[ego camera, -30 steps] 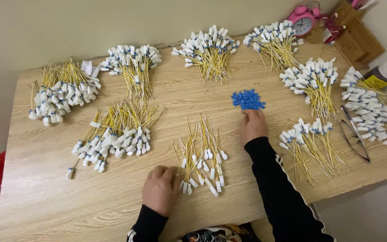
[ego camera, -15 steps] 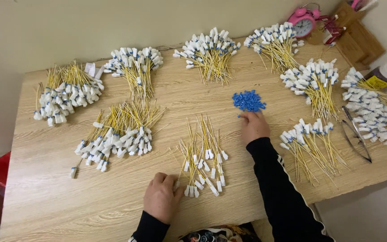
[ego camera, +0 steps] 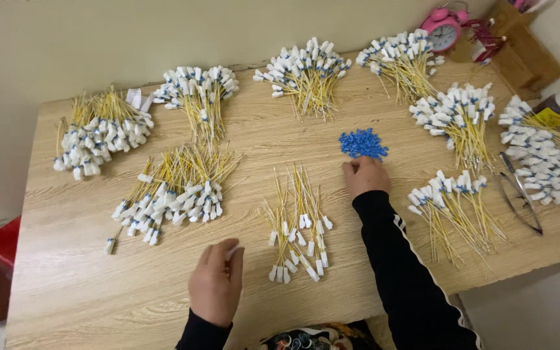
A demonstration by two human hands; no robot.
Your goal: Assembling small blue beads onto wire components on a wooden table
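The step in hand seems to be picking parts for one assembly. The right hand (ego camera: pixel 365 176) rests with curled fingers touching the near edge of the pile of small blue pieces (ego camera: pixel 362 142); whether it grips one, I cannot tell. The left hand (ego camera: pixel 216 282) pinches something small and white (ego camera: pixel 233 251), near-left of the loose yellow wires (ego camera: pixel 296 220) on the tabletop (ego camera: pixel 85 285).

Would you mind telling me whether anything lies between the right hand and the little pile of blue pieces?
Nothing visible does: the right hand rests on the table directly below the blue pieces, its fingertips nearly at the pile's edge.
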